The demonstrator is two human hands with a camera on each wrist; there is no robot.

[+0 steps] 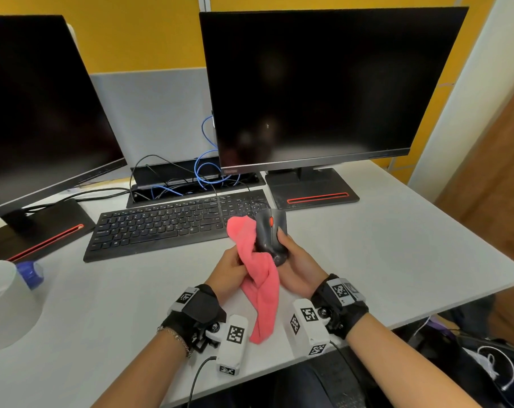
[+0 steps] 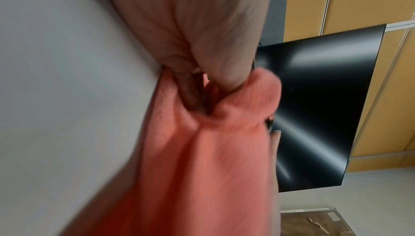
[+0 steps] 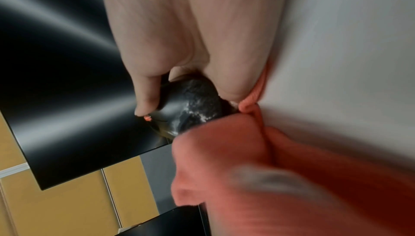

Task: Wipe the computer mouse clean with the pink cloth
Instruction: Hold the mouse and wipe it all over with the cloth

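A black computer mouse [image 1: 272,235] with an orange scroll wheel is held up above the white desk [image 1: 397,245], just in front of the keyboard. My right hand [image 1: 294,260] grips it from the right side and underneath. White smears show on its shell [image 3: 197,105]. My left hand [image 1: 230,269] grips a bunched pink cloth [image 1: 260,275] and holds it against the mouse's left side. The cloth's lower end hangs down to the desk between my wrists. In the left wrist view my fingers [image 2: 191,90] curl into the cloth [image 2: 213,151].
A black keyboard [image 1: 167,228] lies just behind my hands. Two dark monitors [image 1: 314,89] [image 1: 35,113] stand at the back on black bases, with a cable tray and blue cables between them. A white container [image 1: 5,301] with a blue cap beside it sits at the left.
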